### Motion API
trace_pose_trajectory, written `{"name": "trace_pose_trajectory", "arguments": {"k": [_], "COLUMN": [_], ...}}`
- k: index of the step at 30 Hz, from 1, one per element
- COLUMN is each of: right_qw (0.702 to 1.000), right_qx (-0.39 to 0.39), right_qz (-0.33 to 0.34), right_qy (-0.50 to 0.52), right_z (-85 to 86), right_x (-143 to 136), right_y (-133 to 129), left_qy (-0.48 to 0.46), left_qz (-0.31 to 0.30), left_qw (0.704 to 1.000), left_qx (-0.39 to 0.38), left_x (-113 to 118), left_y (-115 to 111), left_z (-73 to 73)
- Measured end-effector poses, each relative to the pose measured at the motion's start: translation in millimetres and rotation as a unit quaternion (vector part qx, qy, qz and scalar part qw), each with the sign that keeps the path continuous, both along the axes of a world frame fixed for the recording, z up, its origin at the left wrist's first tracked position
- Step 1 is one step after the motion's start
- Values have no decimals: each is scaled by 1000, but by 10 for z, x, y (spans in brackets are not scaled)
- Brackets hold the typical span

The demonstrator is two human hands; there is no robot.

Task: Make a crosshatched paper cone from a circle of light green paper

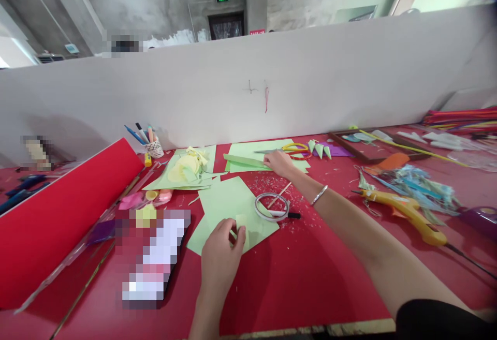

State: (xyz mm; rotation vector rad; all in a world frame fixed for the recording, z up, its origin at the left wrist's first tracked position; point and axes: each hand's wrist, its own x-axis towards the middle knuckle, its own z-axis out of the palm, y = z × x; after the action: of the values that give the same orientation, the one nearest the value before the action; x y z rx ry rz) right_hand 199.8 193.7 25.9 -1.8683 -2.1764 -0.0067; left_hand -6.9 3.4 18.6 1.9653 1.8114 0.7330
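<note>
My left hand (223, 247) is at the front centre, over light green paper sheets (221, 200), its thumb and fingers curled toward a small pale green piece (241, 222); whether it grips this piece is unclear. Farther back, my right hand (278, 163) is closed at the end of a folded green paper strip (244, 161), which lies over more green sheets. Its fingertips are hard to see. Just behind it are yellow-handled scissors (297, 149). A roll of clear tape (272, 207) rests at the sheets' right edge, with a black-tipped marker (293, 215) beside it.
To the left are a phone (157, 260), a red board (70, 216), a pen cup (154, 147) and yellow paper pieces (188, 166). On the right lie a yellow glue gun (407, 213), blue tassels (423, 187) and a brown tray (373, 148). A white partition (217, 97) stands behind.
</note>
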Motion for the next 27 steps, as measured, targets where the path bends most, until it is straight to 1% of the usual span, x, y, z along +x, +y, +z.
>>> {"name": "trace_pose_trajectory", "arguments": {"k": [5, 8, 14, 17, 22, 25, 27], "right_qw": [999, 998, 994, 993, 996, 997, 995], "right_qx": [14, 20, 39, 50, 45, 30, 12], "right_qz": [-21, -21, 34, 46, 59, 77, 89], "right_qy": [28, 53, 95, 96, 54, 1, -52], "right_z": [-56, -105, -191, -227, -256, -235, -202], "right_x": [31, 60, 108, 145, 184, 140, 78], "right_y": [78, 125, 206, 229, 238, 202, 153], "left_qy": [1, 1, 10, 10, 7, 8, 8], "left_qz": [-6, -2, -1, -2, -3, -5, -6], "left_qw": [1000, 1000, 1000, 1000, 1000, 1000, 1000], "left_qx": [5, 4, 5, 3, -2, -9, -8], "left_x": [-3, 0, 12, 11, 4, 2, 2], "left_y": [2, -2, -3, 4, 3, -3, -3], "left_z": [-11, -13, -3, -6, -9, -10, -11]}}
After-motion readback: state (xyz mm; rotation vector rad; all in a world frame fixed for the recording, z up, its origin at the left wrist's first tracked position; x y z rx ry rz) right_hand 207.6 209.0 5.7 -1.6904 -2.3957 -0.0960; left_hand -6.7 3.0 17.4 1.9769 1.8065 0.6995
